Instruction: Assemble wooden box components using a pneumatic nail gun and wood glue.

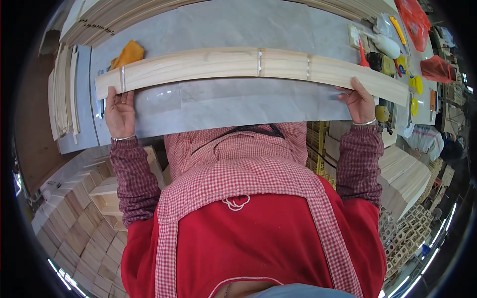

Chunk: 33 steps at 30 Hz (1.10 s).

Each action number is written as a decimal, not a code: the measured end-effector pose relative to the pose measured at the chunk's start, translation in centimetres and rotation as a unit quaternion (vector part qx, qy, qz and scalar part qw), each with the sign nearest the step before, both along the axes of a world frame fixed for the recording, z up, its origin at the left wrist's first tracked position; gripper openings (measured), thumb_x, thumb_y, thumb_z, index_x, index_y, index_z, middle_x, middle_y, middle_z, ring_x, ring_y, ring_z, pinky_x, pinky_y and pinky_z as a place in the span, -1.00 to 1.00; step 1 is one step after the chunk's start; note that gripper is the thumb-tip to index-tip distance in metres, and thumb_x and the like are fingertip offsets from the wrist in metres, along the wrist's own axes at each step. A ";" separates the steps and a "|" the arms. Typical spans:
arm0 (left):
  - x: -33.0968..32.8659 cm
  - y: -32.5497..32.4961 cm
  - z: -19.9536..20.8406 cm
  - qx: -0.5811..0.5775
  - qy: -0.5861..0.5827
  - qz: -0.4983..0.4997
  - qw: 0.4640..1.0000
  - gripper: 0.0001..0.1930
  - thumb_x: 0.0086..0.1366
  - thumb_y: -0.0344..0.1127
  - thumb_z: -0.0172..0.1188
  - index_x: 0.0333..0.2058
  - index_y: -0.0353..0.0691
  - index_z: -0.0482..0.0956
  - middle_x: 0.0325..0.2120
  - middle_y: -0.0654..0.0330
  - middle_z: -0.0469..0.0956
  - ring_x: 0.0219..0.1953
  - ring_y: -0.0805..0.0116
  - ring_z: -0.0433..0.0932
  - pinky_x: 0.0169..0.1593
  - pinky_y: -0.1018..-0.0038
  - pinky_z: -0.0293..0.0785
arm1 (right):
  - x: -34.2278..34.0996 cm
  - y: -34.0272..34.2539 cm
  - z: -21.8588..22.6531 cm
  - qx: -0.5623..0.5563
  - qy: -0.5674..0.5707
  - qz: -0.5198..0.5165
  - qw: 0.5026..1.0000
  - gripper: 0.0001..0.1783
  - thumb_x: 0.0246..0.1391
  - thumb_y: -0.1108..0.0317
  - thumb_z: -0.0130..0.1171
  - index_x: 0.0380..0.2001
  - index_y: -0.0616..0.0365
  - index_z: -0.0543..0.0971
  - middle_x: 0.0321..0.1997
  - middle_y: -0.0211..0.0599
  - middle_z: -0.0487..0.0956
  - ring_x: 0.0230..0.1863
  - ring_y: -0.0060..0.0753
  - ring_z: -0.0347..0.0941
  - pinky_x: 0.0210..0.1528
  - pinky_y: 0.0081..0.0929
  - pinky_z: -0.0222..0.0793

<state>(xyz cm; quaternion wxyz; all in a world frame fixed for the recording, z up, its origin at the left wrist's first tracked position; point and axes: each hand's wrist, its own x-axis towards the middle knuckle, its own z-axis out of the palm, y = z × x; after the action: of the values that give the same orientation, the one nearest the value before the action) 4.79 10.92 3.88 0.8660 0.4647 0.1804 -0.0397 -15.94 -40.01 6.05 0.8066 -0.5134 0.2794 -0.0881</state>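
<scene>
a long bundle of pale wooden slats [248, 67] lies across the grey counter [223, 104], bound by three narrow bands of tape, one near each end region and one about the middle. the left hand [119, 110] grips the bundle's near edge at its left end, just beside the left band, fingers curled up onto the wood and a ring showing. the right hand [358, 102] grips the near edge toward the bundle's right end, thumb and fingers closed on the wood; each wrist carries a thin metal bangle (both sit at the cuffs of checked red sleeves).

behind the bundle's left end an orange cloth [128, 53] lies on the counter, touching or nearly touching the wood. further behind the bundle, along the counter's far edge, a stack of similar slats [129, 20] runs the whole width. past the bundle's right end sits a clutter of small tools [385, 47], among them a white bottle-like thing and red and yellow pieces, too small to tell apart. left of the bundle's left end more thin slats [62, 94] stand on edge beside the counter. below the bundle, on the near side of the counter, stacked wooden blocks [79, 233] show at the left and wooden boards [405, 179] at the right.
</scene>
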 end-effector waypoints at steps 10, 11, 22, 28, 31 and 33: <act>-0.3 -0.6 0.1 0.133 -0.085 0.013 0.987 -0.70 0.27 -0.36 0.09 -0.07 -0.38 0.38 -0.26 0.12 0.48 -0.30 0.38 0.50 -0.18 0.55 0.52 | 4.8 3.6 3.8 -0.366 -0.013 -0.006 0.930 -0.61 -0.06 0.44 0.12 -0.11 0.35 0.42 -0.10 -0.11 0.53 -0.18 -0.27 0.51 -0.23 -0.56 0.46; -0.4 -0.8 0.1 0.147 -0.096 0.018 0.984 -0.71 0.27 -0.36 0.09 -0.08 -0.37 0.38 -0.27 0.11 0.48 -0.32 0.38 0.50 -0.20 0.56 0.53 | 5.3 4.2 4.3 -0.420 -0.047 0.017 0.906 -0.60 -0.08 0.46 0.10 -0.10 0.33 0.43 -0.07 -0.14 0.52 -0.15 -0.30 0.50 -0.18 -0.57 0.43; -2.9 -4.5 1.1 0.390 -0.157 0.025 0.907 -0.70 0.26 -0.35 0.12 -0.12 -0.44 0.40 -0.26 0.05 0.49 -0.35 0.39 0.51 -0.31 0.57 0.54 | 9.5 7.4 6.5 -0.565 -0.186 0.105 0.797 -0.36 -0.21 0.60 0.00 0.09 0.23 0.33 0.00 -0.15 0.47 -0.06 -0.28 0.42 0.00 -0.50 0.31; -4.6 -8.7 0.5 0.541 -0.265 -0.055 0.796 -0.76 0.14 -0.32 0.23 -0.28 -0.36 0.49 -0.49 0.12 0.53 -0.54 0.37 0.48 -0.44 0.54 0.45 | 11.9 10.9 8.5 -0.645 -0.192 0.195 0.713 -0.30 -0.28 0.58 0.06 0.10 0.13 0.36 0.01 -0.19 0.47 -0.09 -0.28 0.41 -0.04 -0.48 0.31; -4.9 -11.7 1.0 0.640 -0.332 -0.079 0.689 -0.85 0.07 -0.35 0.23 -0.44 -0.26 0.46 -0.61 0.20 0.46 -0.61 0.34 0.43 -0.50 0.51 0.37 | 12.7 12.1 7.4 -0.697 -0.193 0.239 0.648 -0.28 -0.31 0.50 0.14 0.09 0.05 0.37 -0.14 -0.26 0.46 -0.21 -0.30 0.37 -0.12 -0.48 0.30; -4.8 -11.6 1.0 0.653 -0.328 -0.094 0.676 -0.85 0.07 -0.37 0.23 -0.43 -0.26 0.45 -0.59 0.20 0.44 -0.58 0.35 0.43 -0.49 0.51 0.37 | 13.1 12.8 7.0 -0.713 -0.199 0.260 0.620 -0.27 -0.33 0.48 0.17 0.09 0.02 0.38 -0.20 -0.28 0.45 -0.25 -0.30 0.36 -0.15 -0.47 0.29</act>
<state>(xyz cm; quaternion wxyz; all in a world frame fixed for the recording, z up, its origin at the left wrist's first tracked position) 0.03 -0.65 4.87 0.3371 0.9097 -0.1801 0.1624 -2.89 -27.21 13.06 0.2129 -0.9484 -0.1841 -0.1461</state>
